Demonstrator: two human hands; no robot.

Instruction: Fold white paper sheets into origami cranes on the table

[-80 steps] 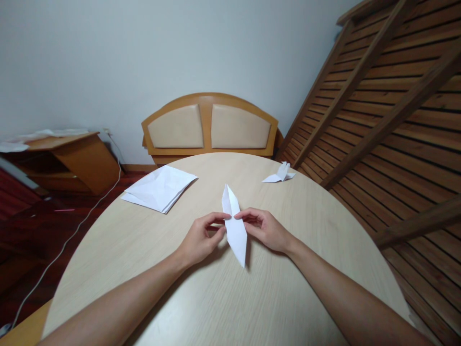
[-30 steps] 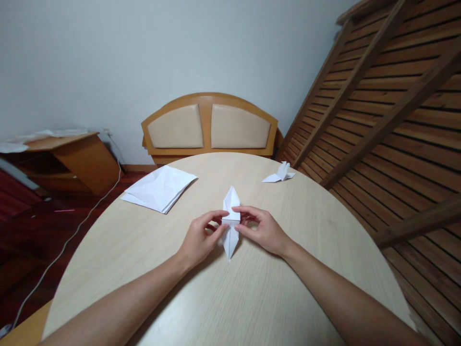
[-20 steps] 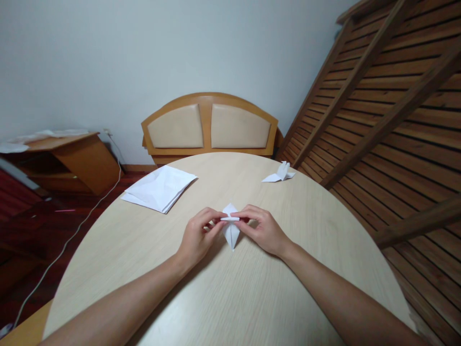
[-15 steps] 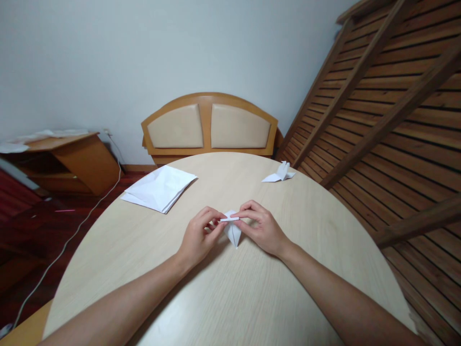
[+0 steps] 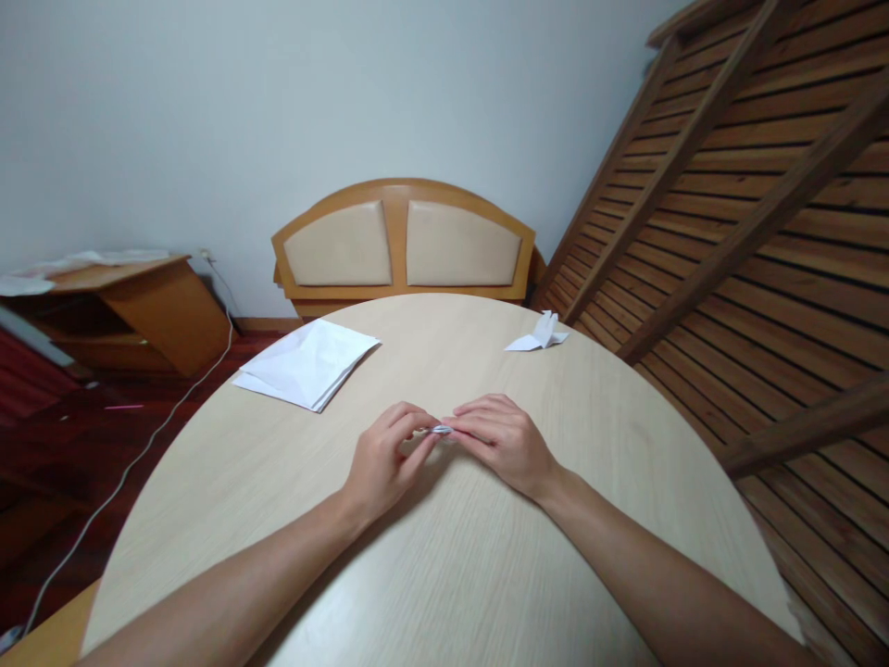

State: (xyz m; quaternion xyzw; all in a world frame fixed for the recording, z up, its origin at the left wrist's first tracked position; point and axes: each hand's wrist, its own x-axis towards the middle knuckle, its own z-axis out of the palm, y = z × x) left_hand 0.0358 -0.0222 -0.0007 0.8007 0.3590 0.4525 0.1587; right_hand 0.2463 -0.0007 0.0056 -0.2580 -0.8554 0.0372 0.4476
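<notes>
Between my two hands, over the middle of the table, is a small piece of folded white paper (image 5: 442, 430), seen nearly edge-on so that only a thin strip shows. My left hand (image 5: 390, 456) pinches its left end between thumb and fingers. From the other side, my right hand (image 5: 507, 443) has thumb and fingertips closed on the right end. Most of the paper's shape is hidden by the fingers and the angle. A folded white paper bird (image 5: 542, 335) sits farther back on the right, apart from both hands.
A stack of white paper sheets (image 5: 309, 363) lies at the back left of the round wooden table (image 5: 458, 574). Beyond the table stands a padded headboard (image 5: 395, 195). Wooden slats (image 5: 750, 259) lean at the right; a cabinet (image 5: 153, 310) is at the left.
The folded paper has turned from showing its pointed kite-shaped face to nearly edge-on. My right fingers have drawn closer together over it. The bird and the stack stay put.
</notes>
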